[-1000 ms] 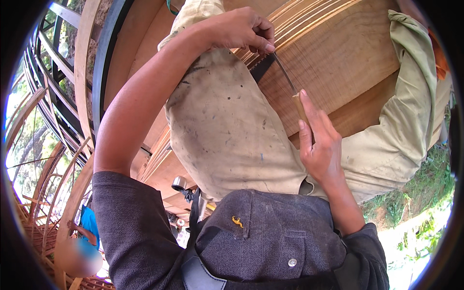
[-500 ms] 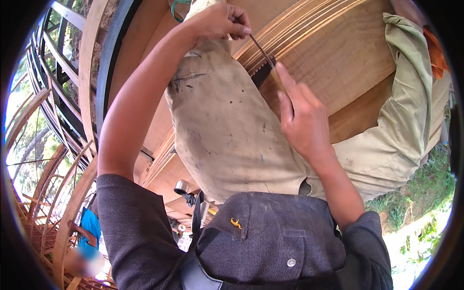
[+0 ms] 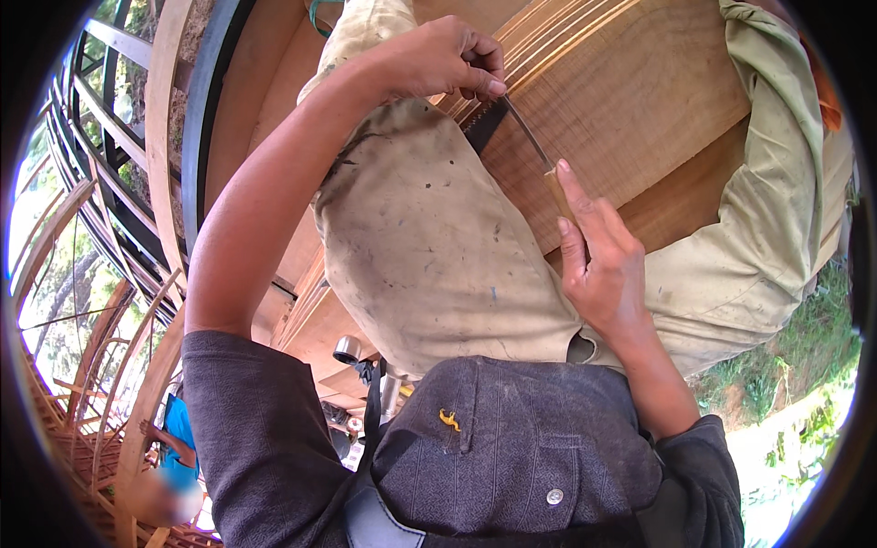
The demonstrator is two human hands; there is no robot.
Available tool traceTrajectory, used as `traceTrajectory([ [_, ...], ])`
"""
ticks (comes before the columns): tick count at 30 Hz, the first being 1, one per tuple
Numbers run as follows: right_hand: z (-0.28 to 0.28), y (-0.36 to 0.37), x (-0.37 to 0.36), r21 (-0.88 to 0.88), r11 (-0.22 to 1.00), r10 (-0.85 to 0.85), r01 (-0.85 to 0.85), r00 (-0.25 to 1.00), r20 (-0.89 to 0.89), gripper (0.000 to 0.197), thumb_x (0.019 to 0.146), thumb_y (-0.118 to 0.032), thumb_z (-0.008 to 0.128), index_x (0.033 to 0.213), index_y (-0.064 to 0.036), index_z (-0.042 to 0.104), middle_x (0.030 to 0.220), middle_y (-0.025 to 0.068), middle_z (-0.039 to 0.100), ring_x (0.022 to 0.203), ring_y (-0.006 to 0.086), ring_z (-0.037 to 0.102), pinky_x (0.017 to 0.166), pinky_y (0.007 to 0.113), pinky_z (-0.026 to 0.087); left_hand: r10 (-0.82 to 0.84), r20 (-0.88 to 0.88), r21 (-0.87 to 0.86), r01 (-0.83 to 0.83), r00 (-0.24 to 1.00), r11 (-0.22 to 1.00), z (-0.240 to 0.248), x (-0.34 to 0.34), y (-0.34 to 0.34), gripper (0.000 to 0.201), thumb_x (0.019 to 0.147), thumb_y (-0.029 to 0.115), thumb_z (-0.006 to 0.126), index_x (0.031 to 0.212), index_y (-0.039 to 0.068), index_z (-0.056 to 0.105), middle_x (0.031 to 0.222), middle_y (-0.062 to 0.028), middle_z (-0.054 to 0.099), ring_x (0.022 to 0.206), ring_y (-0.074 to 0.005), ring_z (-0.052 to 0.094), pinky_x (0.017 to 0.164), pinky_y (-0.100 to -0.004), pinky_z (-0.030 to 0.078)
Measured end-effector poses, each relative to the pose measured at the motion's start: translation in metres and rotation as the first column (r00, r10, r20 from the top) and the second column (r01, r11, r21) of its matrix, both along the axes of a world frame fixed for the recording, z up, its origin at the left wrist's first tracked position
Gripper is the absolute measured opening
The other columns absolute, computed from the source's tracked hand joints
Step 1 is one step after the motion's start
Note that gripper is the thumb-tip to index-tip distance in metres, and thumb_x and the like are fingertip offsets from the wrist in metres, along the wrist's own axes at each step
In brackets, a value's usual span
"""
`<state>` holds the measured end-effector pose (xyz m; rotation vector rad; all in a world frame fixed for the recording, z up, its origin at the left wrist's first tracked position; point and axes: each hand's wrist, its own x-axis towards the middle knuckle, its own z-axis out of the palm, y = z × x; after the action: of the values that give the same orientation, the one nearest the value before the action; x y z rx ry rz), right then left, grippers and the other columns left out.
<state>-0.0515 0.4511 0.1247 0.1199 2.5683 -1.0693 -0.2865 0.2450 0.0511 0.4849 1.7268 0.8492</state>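
Observation:
My right hand (image 3: pixel 605 260) is closed round the wooden handle of a slim file (image 3: pixel 532 131), forefinger stretched along it. At the file's far end, my left hand (image 3: pixel 457 62) pinches the tip between thumb and fingers. The metal shaft slants between the two hands. Just beneath it, a dark saw blade (image 3: pixel 482 125) shows its toothed edge, partly covered by my trouser leg. Whether file and teeth touch I cannot tell. My bent knee in stained khaki trousers (image 3: pixel 420 228) lies next to the blade.
Wide wooden planks (image 3: pixel 639 87) and thin stacked strips lie under my legs. A curved black-edged timber rim (image 3: pixel 203 137) runs along the left. A metal cup (image 3: pixel 347 349) stands low at left. Another person in blue (image 3: pixel 178 429) is at the lower left, among curved wooden ribs.
Both hands have moved right and closer to me, carrying the file along. More of its metal shaft now shows between them. The grips look the same.

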Motion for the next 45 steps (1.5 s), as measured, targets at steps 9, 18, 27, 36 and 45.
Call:
traceTrajectory([
  [9,-0.005,-0.008,-0.023,0.002,1.000,0.026,-0.027,0.999,0.042,0.059,0.099,-0.010,0.066,0.156,-0.0198,0.056,0.088,0.0113,0.062,0.070,0.0315,0.065,0.064,0.045,0.054,0.032,0.005,-0.089,-0.032,0.999,0.996,-0.018,-0.004,-0.010,0.019,0.097,0.025,0.077,0.093,0.008,0.072,0.085,0.0012,0.073,0.082,-0.0098,0.067,0.072,-0.0298,0.052],
  [18,-0.011,-0.017,-0.033,-0.009,1.000,0.018,-0.018,0.999,-0.028,0.058,0.098,-0.013,0.069,0.154,-0.0225,0.059,0.086,0.0088,0.061,0.067,0.0297,0.065,0.063,0.044,0.055,0.145,0.008,-0.059,-0.144,0.989,0.988,-0.012,-0.011,-0.033,0.016,0.099,0.021,0.076,0.096,0.006,0.072,0.086,0.0007,0.073,0.081,-0.0079,0.066,0.073,-0.0271,0.050],
  [27,0.000,-0.004,-0.004,-0.006,1.000,-0.019,0.019,0.999,-0.041,0.063,0.096,-0.011,0.071,0.156,-0.0222,0.057,0.083,0.0069,0.056,0.062,0.0254,0.060,0.058,0.040,0.053,0.071,0.046,-0.017,-0.071,0.996,0.997,-0.006,0.001,-0.010,0.020,0.095,0.024,0.080,0.096,0.005,0.074,0.087,0.0000,0.074,0.082,-0.0090,0.066,0.076,-0.0269,0.050],
  [36,0.006,0.002,-0.005,0.012,1.000,0.002,-0.002,1.000,0.012,0.065,0.095,-0.008,0.070,0.157,-0.0221,0.057,0.084,0.0072,0.054,0.061,0.0257,0.057,0.057,0.040,0.052,0.060,0.089,-0.059,-0.055,0.994,0.997,-0.001,0.001,-0.002,0.019,0.095,0.025,0.080,0.095,0.007,0.074,0.086,0.0011,0.074,0.083,-0.0095,0.068,0.075,-0.0283,0.050],
  [45,-0.011,-0.022,-0.059,0.062,0.997,0.053,-0.054,0.998,0.016,0.058,0.098,-0.015,0.068,0.155,-0.0215,0.058,0.087,0.0112,0.059,0.065,0.0329,0.065,0.061,0.047,0.054,0.132,0.031,-0.153,-0.125,0.991,0.980,-0.026,-0.028,-0.026,0.016,0.098,0.021,0.076,0.095,0.006,0.072,0.086,0.0010,0.073,0.078,-0.0087,0.065,0.071,-0.0282,0.051],
])
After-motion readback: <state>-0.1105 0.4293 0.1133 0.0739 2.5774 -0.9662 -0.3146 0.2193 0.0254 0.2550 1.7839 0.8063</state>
